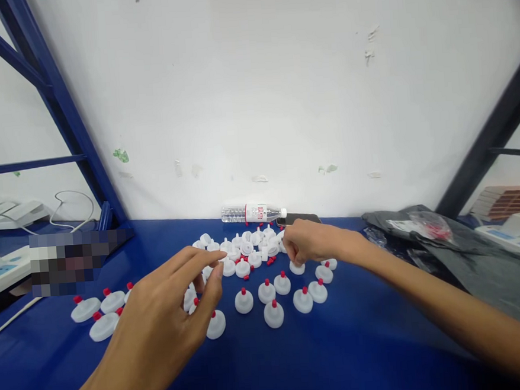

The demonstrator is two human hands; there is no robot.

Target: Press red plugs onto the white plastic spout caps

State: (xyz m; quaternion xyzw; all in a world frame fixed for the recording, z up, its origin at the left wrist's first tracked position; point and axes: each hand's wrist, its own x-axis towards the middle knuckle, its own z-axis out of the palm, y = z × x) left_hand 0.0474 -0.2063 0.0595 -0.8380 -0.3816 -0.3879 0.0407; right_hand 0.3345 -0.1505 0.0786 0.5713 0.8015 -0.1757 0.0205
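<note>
My right hand [306, 241] is closed, its fingertips at the top of a white nozzle cap [297, 269]; the tip of that cap is hidden behind the fingers. My left hand [172, 299] hovers over the near left part of the layout, thumb and fingers apart, with nothing visible between them. It covers some white caps with red tips, such as the one partly showing by the thumb [215, 325]. Several more red-tipped caps stand around, among them one in the middle [274, 314] and one at the far left [85, 309]. Behind them is a pile of white caps without red tips [242, 268].
Small red tips [271, 260] lie among the pile. A water bottle [255, 213] lies on its side by the wall, near a dark flat object [304, 218]. Dark plastic bags [422, 225] are at the right. Power strips [10, 263] and cables are at the left, beside a blue frame [65, 113].
</note>
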